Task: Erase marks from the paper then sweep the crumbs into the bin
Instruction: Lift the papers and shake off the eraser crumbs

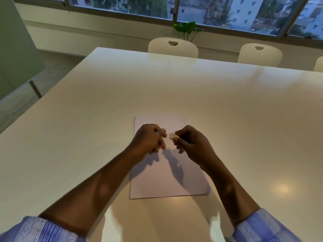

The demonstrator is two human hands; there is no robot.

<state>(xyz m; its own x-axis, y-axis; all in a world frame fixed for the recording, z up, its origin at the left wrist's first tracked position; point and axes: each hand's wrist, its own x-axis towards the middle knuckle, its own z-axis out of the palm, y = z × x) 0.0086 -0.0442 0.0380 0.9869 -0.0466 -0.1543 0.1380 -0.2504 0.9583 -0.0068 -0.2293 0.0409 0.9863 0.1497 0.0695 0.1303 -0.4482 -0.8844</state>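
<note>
we hold both hands raised over the paper [167,173], which lies flat in the lower middle of the frame on the white table [227,105]. our right hand [190,145] pinches a small pale eraser [172,136] between thumb and fingertips, its tip pointing left, probably so a worn edge can be checked or cleaned. our left hand [150,139] is loosely curled with nothing visible in it, just beside the eraser, apparently ready to pick at it or steady the sheet. faint dark marks [167,127] and specks sit on the paper's upper part, above the hands, so we judge erasing is unfinished. no bin is in view.
</note>
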